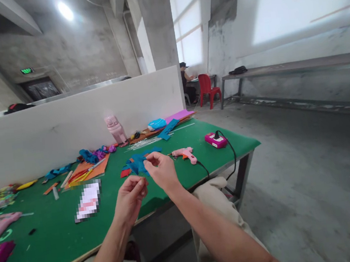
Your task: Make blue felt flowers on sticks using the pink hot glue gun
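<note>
Both of my hands are raised over the front edge of the green table (59, 232). The fingers of my left hand (131, 199) are pinched together, and whatever lies between them is too small to make out. My right hand (161, 169), a little higher and to the right, is also pinched, with its fingertips in front of blue crumpled material (136, 163). I cannot tell whether it holds some of it. A small red piece (125, 172) lies beside the blue material. Right of my right hand rests a pink glue gun (184, 153).
A magenta box (216, 140) with a black cable sits at the right. Behind are a pink bottle (116, 130), silvery sticks (146, 142) and a blue packet (157, 124). Leftward lie orange sheets (95, 171), another glue gun (3, 224) and a second magenta box (0, 260).
</note>
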`<control>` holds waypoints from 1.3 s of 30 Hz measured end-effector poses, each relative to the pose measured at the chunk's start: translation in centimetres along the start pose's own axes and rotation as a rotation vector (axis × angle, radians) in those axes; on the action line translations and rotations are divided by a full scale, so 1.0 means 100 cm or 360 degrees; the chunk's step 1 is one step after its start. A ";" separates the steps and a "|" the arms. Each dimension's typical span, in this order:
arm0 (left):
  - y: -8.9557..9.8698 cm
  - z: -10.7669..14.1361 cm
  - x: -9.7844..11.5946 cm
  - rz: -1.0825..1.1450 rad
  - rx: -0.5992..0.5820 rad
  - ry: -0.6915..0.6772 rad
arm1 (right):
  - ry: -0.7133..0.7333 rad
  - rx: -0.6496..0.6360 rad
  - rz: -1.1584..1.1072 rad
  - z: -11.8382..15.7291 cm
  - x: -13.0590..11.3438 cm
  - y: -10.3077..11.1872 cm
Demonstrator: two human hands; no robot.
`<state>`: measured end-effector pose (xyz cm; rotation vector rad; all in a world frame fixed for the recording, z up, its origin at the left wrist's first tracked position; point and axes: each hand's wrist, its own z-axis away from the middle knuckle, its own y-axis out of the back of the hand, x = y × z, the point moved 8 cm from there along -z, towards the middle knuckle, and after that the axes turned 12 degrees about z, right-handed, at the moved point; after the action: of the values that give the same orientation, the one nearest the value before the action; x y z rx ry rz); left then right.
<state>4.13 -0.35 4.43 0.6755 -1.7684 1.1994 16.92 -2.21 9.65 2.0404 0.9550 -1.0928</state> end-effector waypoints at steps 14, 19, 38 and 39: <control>0.000 0.000 0.006 -0.0073 0.0030 -0.0109 | -0.0143 -0.0099 -0.0242 0.004 0.003 -0.009; 0.001 0.000 0.004 -0.0086 0.0020 -0.0095 | -0.0149 -0.0085 -0.0314 0.003 0.007 -0.012; 0.005 -0.001 -0.001 -0.0095 -0.0010 -0.0070 | -0.0279 -0.0152 -0.0529 0.005 0.007 -0.013; 0.005 -0.001 -0.001 -0.0095 -0.0009 -0.0069 | -0.0271 -0.0148 -0.0516 0.004 0.007 -0.012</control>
<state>3.87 -0.09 4.12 0.7509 -1.7744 1.1470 16.00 -1.69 8.62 1.7243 1.2509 -1.3391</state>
